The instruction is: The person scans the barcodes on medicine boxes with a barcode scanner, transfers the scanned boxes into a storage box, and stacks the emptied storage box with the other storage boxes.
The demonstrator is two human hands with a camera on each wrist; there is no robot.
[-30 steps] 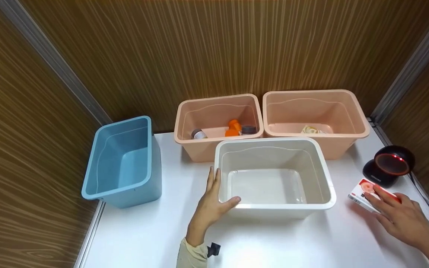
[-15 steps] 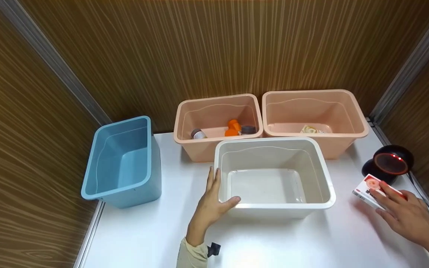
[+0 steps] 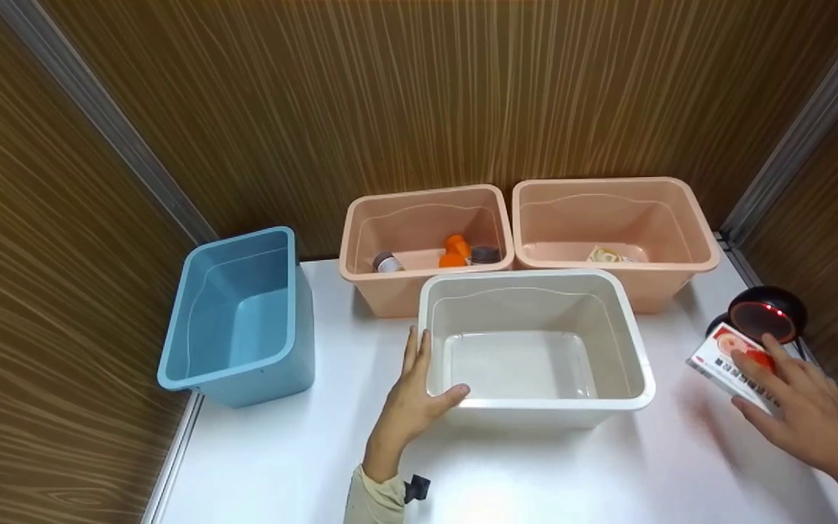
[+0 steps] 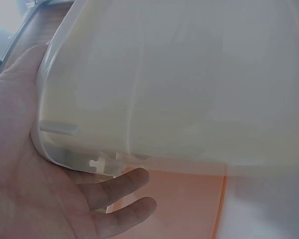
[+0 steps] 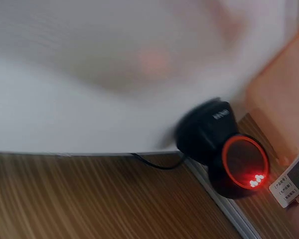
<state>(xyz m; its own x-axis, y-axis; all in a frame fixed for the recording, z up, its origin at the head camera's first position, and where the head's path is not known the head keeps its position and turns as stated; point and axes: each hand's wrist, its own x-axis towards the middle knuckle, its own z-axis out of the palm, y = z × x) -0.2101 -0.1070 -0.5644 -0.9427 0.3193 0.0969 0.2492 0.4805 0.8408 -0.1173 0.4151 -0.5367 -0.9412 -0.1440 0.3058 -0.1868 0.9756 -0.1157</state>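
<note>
My right hand [image 3: 801, 407] pinches a white and red medicine box [image 3: 730, 360] between thumb and fingers, above the table and overlapping the black barcode scanner [image 3: 772, 313] in the head view. The box is tilted, its printed front facing up. In the right wrist view, a printed end of the medicine box [image 5: 289, 186] shows beside the scanner's red-lit ring [image 5: 245, 162]. My left hand [image 3: 408, 407] rests at the near left corner of the white bin [image 3: 535, 404], thumb over the front rim and fingers spread along the left side. The bin [image 4: 179, 99] fills much of the left wrist view.
Behind the white bin stand two peach bins. The left one [image 3: 382, 295] holds bottles with orange and dark caps; the right one [image 3: 652, 287] holds a cream-coloured printed item [image 3: 606, 255]. A blue bin [image 3: 302, 349] stands at left. Wood-grain walls [image 3: 419, 94] enclose the table.
The right hand has moved the medicine box slightly right and up toward the scanner, tilting it so more of its printed front shows. The left hand and bins stay put.
</note>
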